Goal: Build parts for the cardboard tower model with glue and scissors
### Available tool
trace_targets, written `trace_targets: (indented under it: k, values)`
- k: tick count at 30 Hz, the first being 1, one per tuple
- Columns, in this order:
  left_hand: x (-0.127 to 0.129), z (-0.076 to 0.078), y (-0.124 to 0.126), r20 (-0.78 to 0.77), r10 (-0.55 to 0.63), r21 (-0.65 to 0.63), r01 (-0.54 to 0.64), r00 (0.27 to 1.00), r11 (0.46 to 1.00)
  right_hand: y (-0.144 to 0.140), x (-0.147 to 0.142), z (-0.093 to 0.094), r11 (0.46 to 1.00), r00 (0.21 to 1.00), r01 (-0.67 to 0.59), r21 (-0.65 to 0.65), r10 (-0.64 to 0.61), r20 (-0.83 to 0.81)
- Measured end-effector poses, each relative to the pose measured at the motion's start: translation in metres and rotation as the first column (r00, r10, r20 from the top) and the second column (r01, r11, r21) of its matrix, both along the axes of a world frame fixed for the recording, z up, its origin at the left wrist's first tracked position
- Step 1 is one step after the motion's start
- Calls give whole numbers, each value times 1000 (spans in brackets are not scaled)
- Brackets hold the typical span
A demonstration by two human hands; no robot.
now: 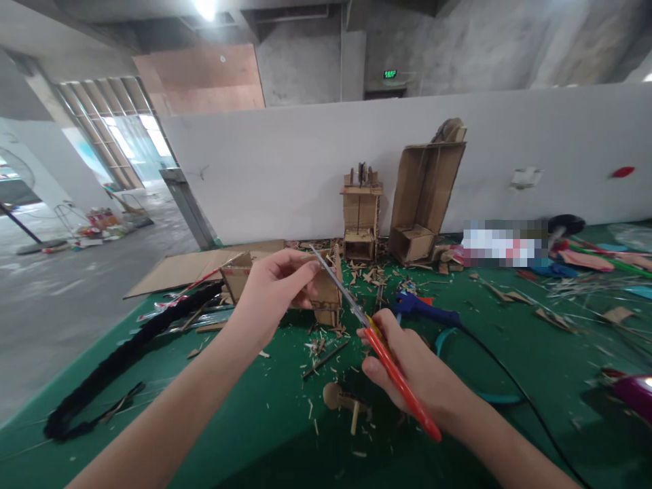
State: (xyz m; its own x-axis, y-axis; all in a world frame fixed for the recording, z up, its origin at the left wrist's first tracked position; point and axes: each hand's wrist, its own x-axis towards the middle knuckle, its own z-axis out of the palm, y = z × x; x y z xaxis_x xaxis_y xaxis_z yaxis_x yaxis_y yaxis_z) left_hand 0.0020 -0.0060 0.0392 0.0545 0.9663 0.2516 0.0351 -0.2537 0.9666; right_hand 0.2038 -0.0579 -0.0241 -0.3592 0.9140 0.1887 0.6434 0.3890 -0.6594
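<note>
While the right hand (pixel 407 370) grips red-handled metal scissors (pixel 377 343), fingers closed round the handles, blades nearly shut w/ tip angled up-left, the left hand (pixel 278 288) pinches a small brown cardboard piece (pixel 326 292) btwn thumb and fingertips, held above the green surface (pixel 509 353). Blade tip is touching or just beside the cardboard. Blue glue gun (pixel 425 309) lies nearby; cardboard scraps (pixel 326 339) underneath.

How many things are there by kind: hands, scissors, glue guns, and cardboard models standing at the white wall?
Hands: 2, the left hand and the right hand
Red-handled scissors: 1
Blue glue gun: 1
Cardboard models at the wall: 2, the small model and the tall model
Total: 6
</note>
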Motion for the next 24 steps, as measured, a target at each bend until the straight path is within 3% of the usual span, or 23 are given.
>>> trace_targets:
  k: [3, 9, 15, 20, 24]
  values:
    - [0, 0, 1, 65, 25, 6, -25, 998, 1000, 0, 1, -1, 1000, 1000, 12, -2, -12, -24]
    - [-2, 0, 1, 8, 41, 67, -42, 999, 997, 0, 2, 0, 1000, 1000, 1, -19, -2, -20]
    - [-4, 1, 0, 25, -10, 62, 8, 1000, 998, -1, 1, 4, 999, 1000, -16, -29, 17, 17]
    - [-2, -1, 0, -29, 51, 142, -47, 998, 989, -3, 3, 0, 999, 999, -44, -11, 44, -30]
    - [-2, -2, 1, -65, 101, 133, -92, 993, 987, -2, 2, -3, 998, 998, -53, -15, 52, -44]
